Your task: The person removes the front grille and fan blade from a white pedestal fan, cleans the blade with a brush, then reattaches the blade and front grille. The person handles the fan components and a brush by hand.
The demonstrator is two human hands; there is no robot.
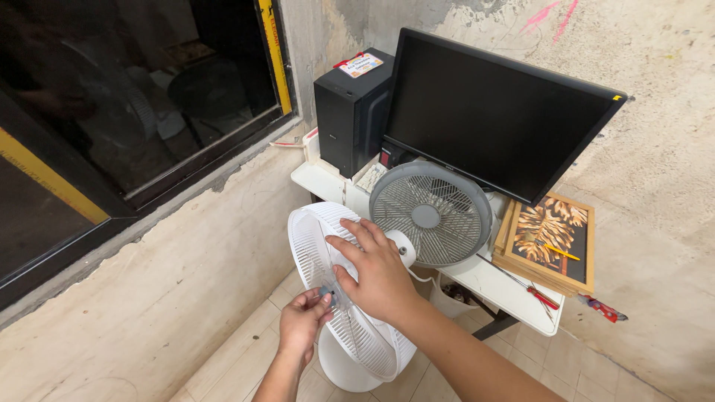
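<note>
Window glass (126, 97) with a yellow-edged dark frame fills the nine-to-eleven o'clock part of the view, above a rough concrete wall (149, 298). Toward six o'clock, the left hand (302, 321) pinches a small clear piece (333, 298) between thumb and fingertips at the front of the white fan guard (313, 238); what the piece is cannot be told. Just beside it, the right hand (376, 272) lies flat and spread on the same guard, fingers relaxed rather than closed, pressing on the ribs without gripping anything. This white fan stands on its round base (342, 368) on the tiled floor (238, 365), at the centre of the view, in front of a white table (484, 279). At twelve o'clock on that table stands a black computer tower (348, 115) with a label on top, and next to it a large dark monitor (491, 112), its screen off. Below the monitor leans a grey fan grille (430, 214), close behind the right hand. Under the table, near five o'clock, sits a white bucket (445, 299); its contents are too dark to make out. At three o'clock lies a wooden picture frame (551, 238) with a leaf pattern, a yellow-handled tool (560, 251) on it, and a red-handled screwdriver (540, 296) on the table edge just before it.
</note>
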